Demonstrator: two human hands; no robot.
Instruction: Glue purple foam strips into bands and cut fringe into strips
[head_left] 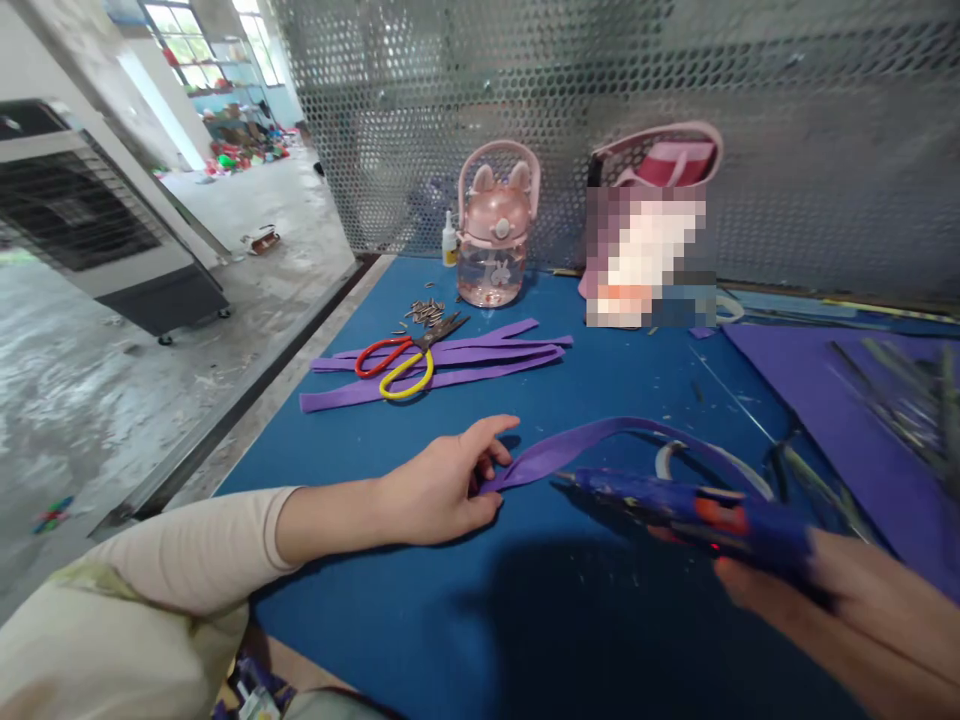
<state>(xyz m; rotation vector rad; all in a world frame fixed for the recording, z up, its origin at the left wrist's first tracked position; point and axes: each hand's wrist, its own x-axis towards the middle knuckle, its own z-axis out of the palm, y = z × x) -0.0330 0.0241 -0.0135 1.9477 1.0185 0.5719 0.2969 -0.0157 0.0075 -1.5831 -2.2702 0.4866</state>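
Note:
Curled around the near end of a purple felt strip (577, 447), my left hand (450, 485) rests on the blue tabletop. That strip arcs away to the right, passing behind the glue gun. A blue hot glue gun (660, 497) is gripped in my right hand (847, 600), which is slightly blurred. Its nozzle points left, close to the strip and a short way from my left fingers. Beyond my left hand, scissors (409, 360) with one red and one yellow handle lie partly open across several more purple strips (495, 353).
Small metal pieces (426, 311) lie scattered behind the scissors. A pink clear bottle (491, 240) and a small white glue bottle (449, 240) stand near the perforated metal panel (390, 120). A purple sheet (817, 420) lies right, with a pink container (600, 270) behind.

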